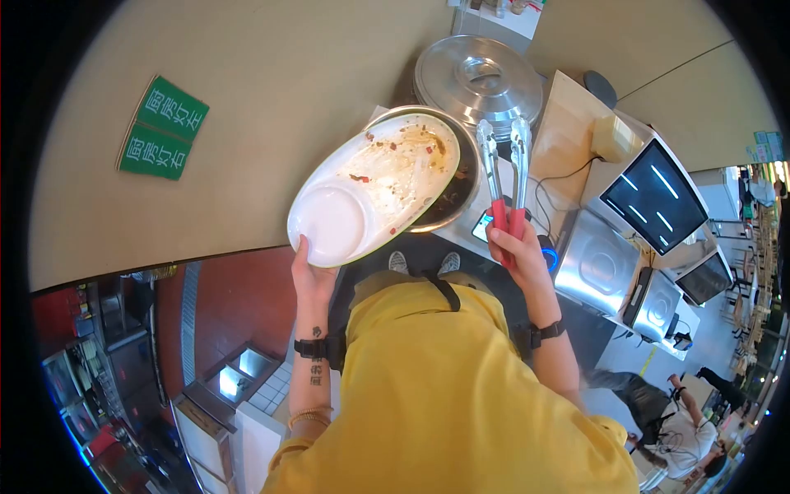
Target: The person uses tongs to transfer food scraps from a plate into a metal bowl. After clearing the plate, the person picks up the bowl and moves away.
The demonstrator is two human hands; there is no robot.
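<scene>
Left hand: you clamp the rim of the soiled white plate, tilted over the pan.
Right hand: you grip the red-handled tongs, tips slightly apart.

Wall: a plain beige wall fills the upper view.
Signs: two green labels with white Chinese characters are stuck on it, side by side.
Floor: red-brown floor, with white tiles at lower left.
Equipment: a dark monitor with white lines stands above steel machines on the right.
Light: bright daylight at far right.
</scene>
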